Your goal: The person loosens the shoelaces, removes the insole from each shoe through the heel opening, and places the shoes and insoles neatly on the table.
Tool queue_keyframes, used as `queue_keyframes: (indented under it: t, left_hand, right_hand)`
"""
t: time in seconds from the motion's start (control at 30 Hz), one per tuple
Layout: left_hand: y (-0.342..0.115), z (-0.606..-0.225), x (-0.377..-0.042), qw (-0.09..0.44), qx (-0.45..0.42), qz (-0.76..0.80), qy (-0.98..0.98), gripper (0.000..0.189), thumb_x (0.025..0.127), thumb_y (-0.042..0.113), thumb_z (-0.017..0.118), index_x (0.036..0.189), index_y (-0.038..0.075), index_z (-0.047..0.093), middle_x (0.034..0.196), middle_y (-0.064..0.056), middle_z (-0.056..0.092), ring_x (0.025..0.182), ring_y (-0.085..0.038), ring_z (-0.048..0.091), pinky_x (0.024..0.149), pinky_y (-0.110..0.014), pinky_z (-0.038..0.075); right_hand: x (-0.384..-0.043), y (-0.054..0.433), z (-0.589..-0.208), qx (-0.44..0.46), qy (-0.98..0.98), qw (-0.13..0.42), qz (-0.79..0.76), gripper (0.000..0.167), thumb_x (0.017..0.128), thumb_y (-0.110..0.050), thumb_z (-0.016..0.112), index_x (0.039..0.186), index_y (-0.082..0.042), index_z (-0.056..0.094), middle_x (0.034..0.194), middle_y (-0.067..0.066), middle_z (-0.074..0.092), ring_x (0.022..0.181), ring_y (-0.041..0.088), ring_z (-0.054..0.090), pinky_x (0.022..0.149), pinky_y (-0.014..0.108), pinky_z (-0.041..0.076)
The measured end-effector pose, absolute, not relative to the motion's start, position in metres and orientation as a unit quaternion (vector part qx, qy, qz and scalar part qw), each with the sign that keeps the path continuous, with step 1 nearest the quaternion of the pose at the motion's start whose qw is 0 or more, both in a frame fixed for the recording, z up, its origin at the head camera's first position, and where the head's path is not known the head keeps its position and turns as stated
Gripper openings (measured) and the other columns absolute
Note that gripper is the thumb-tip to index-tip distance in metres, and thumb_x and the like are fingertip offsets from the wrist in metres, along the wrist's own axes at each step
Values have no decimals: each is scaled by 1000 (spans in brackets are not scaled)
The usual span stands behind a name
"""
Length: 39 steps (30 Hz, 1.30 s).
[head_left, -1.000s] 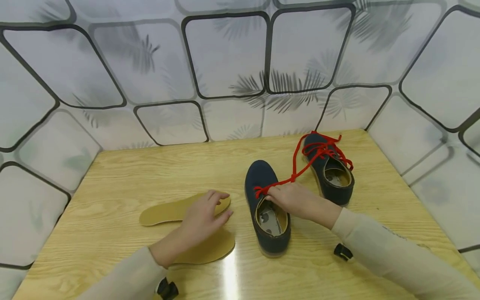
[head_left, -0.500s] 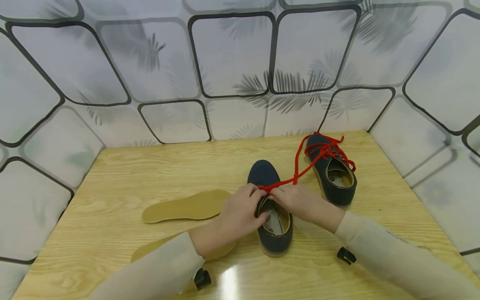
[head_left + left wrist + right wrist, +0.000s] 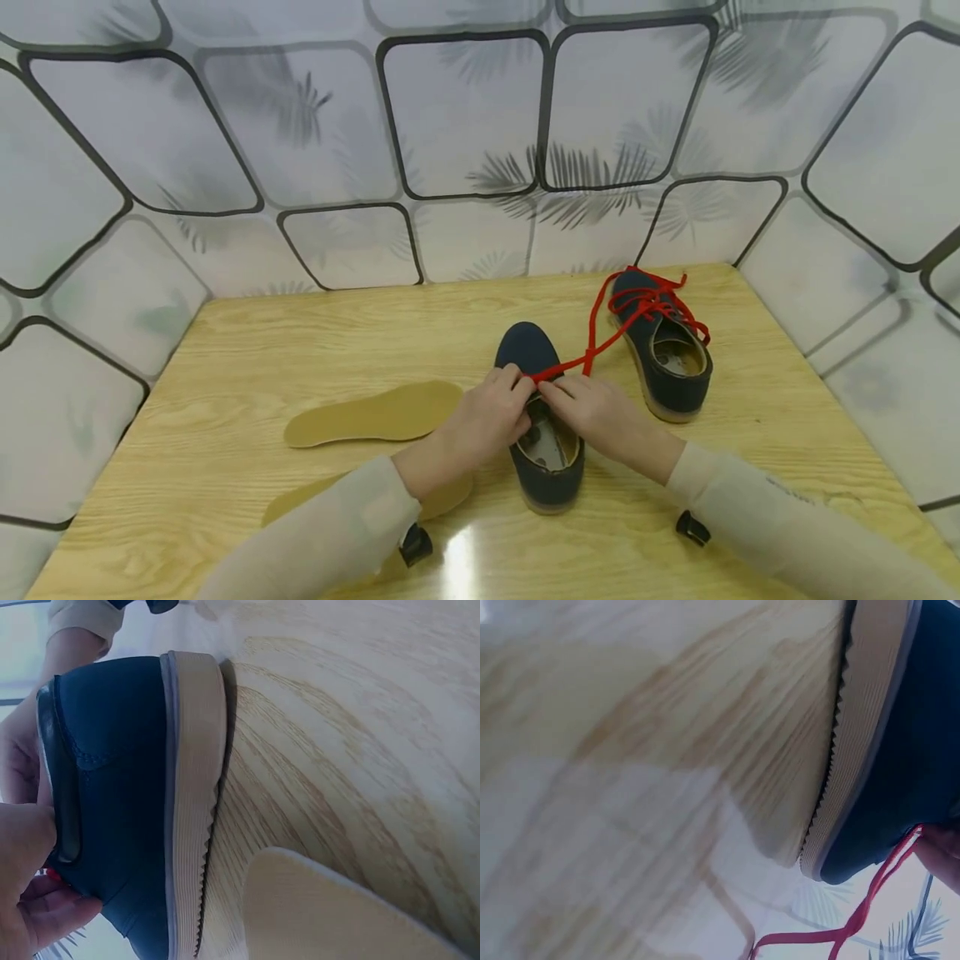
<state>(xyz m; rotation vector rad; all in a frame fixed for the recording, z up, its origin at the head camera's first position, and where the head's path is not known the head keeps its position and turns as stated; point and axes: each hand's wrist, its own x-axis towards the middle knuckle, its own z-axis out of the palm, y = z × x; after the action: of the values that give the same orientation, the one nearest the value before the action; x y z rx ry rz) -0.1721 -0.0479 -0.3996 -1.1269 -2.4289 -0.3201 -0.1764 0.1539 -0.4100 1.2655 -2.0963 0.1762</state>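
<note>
A navy shoe (image 3: 551, 487) with a red shoelace (image 3: 573, 364) stands on the table, toe away from me. My left hand (image 3: 495, 414) pinches its upper at the front left of the opening, thumb toward the inside; in the left wrist view a bit of red lace shows by the fingers (image 3: 56, 919). On the other side my right hand (image 3: 596, 414) grips the upper close to the lace, fingertips partly hidden. The lace runs across to a second navy shoe (image 3: 678, 392) behind on the right, whose red laces are threaded.
Two tan insoles lie to the left: the far insole (image 3: 375, 415) shows fully, while my left forearm covers part of the near insole (image 3: 300, 497). Patterned fabric walls (image 3: 472, 117) enclose the wooden table (image 3: 247, 358) at the back and both sides.
My left hand has moved right, from above the insoles to the near shoe's opening, and its fingers have closed there beside the right hand. The right hand stays at the shoe.
</note>
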Motion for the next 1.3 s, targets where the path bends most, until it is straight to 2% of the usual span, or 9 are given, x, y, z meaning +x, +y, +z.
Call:
queue_keyframes:
  t: [0.1, 0.27, 0.47, 0.63, 0.77, 0.87, 0.97, 1.07, 1.3]
  left_hand:
    - [-48, -402, -172, 230, -412, -111, -875, 20, 77, 9, 68, 94, 5, 60, 85, -6, 51, 71, -15, 51, 54, -18, 50]
    - [-51, -405, -171, 245, -401, -131, -873, 22, 76, 8, 68, 95, 3, 57, 82, -6, 53, 66, -14, 50, 51, -18, 48]
    - [-51, -405, -170, 252, -402, -110, -873, 17, 77, 9, 68, 90, 6, 57, 79, -4, 51, 63, -14, 48, 48, -18, 45]
    - [-45, -404, -174, 243, -413, -101, -872, 13, 82, 8, 64, 92, 7, 57, 82, -4, 50, 66, -13, 48, 51, -16, 44]
    - [-38, -406, -180, 245, -414, -99, -871, 12, 83, 8, 63, 94, 7, 58, 83, -4, 51, 69, -14, 49, 54, -16, 46]
    - [-32, -409, -186, 264, -408, -99, -868, 12, 82, 9, 64, 93, 7, 60, 84, -4, 53, 69, -14, 51, 52, -17, 46]
    - [-28, -411, -191, 281, -400, -104, -866, 13, 82, 9, 65, 93, 8, 60, 84, -4, 53, 70, -15, 52, 48, -18, 46]
    - [-23, -413, -197, 279, -396, -107, -868, 12, 83, 9, 65, 94, 8, 61, 86, -5, 53, 72, -16, 53, 48, -18, 46]
    - [-10, -413, -209, 266, -391, -99, -876, 12, 86, 11, 63, 97, 8, 62, 88, -5, 53, 74, -16, 54, 49, -19, 47]
  right_hand:
    - [-175, 155, -410, 486, -802, 338, 86, 45, 104, -13, 25, 105, 1, 68, 90, 11, 64, 75, 21, 62, 58, 29, 55]
    - [-171, 152, -407, 470, -816, 308, 137, 38, 101, -17, 34, 101, -1, 69, 94, 11, 63, 81, 21, 63, 65, 30, 56]
    - [-167, 149, -407, 437, -833, 317, 122, 39, 102, -15, 31, 94, -2, 66, 91, 11, 61, 77, 23, 61, 63, 31, 55]
    - [-169, 153, -408, 428, -836, 325, 113, 44, 104, -14, 25, 92, 0, 65, 91, 14, 59, 76, 25, 59, 64, 32, 55]
    - [-175, 158, -409, 425, -830, 342, 113, 43, 104, -14, 26, 91, 0, 65, 90, 14, 59, 76, 26, 58, 62, 33, 55]
    - [-180, 163, -410, 420, -835, 338, 112, 41, 104, -15, 28, 91, -1, 65, 89, 14, 59, 76, 27, 59, 60, 34, 55]
    - [-186, 168, -410, 414, -842, 330, 103, 26, 99, -9, 41, 93, -1, 65, 89, 14, 59, 74, 27, 58, 55, 33, 54]
    - [-193, 172, -411, 411, -840, 341, 93, 11, 89, -1, 54, 92, 0, 65, 88, 15, 59, 69, 26, 57, 51, 33, 52]
    - [-208, 180, -413, 411, -838, 349, 87, 9, 83, 5, 63, 91, 1, 64, 87, 17, 59, 69, 29, 57, 58, 38, 52]
